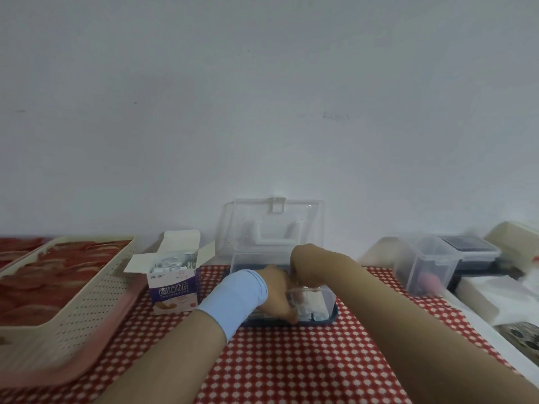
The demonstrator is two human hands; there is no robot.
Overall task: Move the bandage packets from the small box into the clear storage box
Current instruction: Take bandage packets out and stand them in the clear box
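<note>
Nearest you, over the red-and-white checked tablecloth (291,360), both forearms converge on one spot. Your left hand (275,290), with a pale blue band (236,298) around the wrist, covers the near left corner of the clear plastic storage box with the dark blue base (328,301). Its fingertips reach down toward the base, but I cannot tell whether they pinch anything or only steady the wall.

Your right hand (300,266) bends sharply at the wrist and dips in from above. Its fingers are hidden behind the left hand and the blurred plastic, so their grip cannot be read either.

A layer of white bandage packets (309,306) lies against the box's near right wall, so this looks like the setting-down part of the move. To do it well:

- Lay the packets flat beside those already there, not heaped on top.
- Use the left hand to hold the light box in place.
- Let go low, since thin packets flutter and slide.

Further left, well apart, stands the small purple-and-white cardboard carton (175,287). Its flaps are open and there are more packets (169,265) inside, so the task looks partly done. Reach for them with one hand and lift straight up, because the carton looks easy to tip.

Behind the box, the clear hinged lid (274,225) stands upright near the wall. Mind it when you withdraw.
</note>
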